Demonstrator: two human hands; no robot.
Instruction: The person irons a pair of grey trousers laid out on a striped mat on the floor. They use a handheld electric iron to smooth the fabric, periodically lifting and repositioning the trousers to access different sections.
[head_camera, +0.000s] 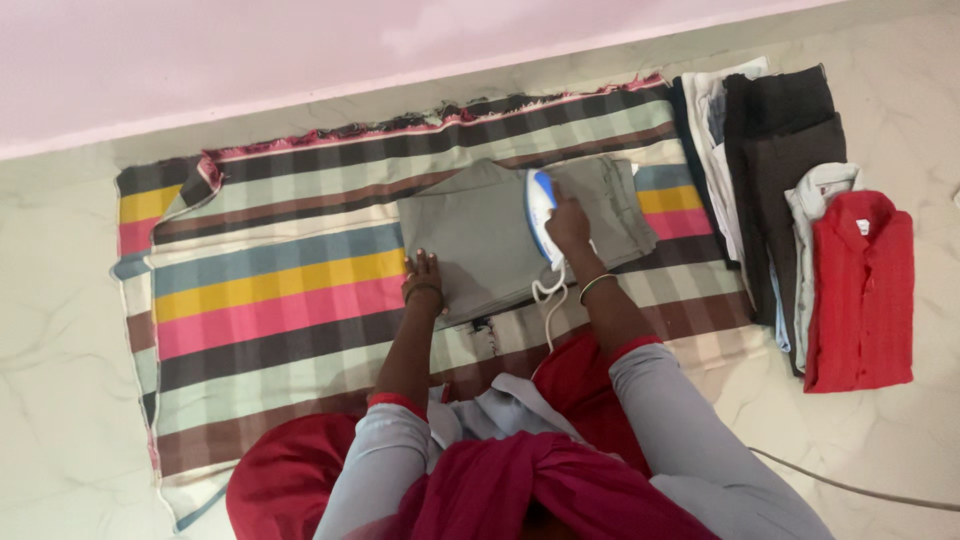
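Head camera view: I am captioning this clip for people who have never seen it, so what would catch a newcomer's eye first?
Most striking is the bright striped cloth spread over the pale floor, with grey folded trousers lying on its middle. The right hand grips a white and blue iron on the trousers, while the left hand presses flat on their near edge. At the right, a red shirt tops a row of folded clothes.

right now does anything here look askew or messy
Mostly tidy. The striped cloth under the grey trousers lies crooked, its left corner folded over and its far edge frayed. The folded clothes at the right are stacked neatly.
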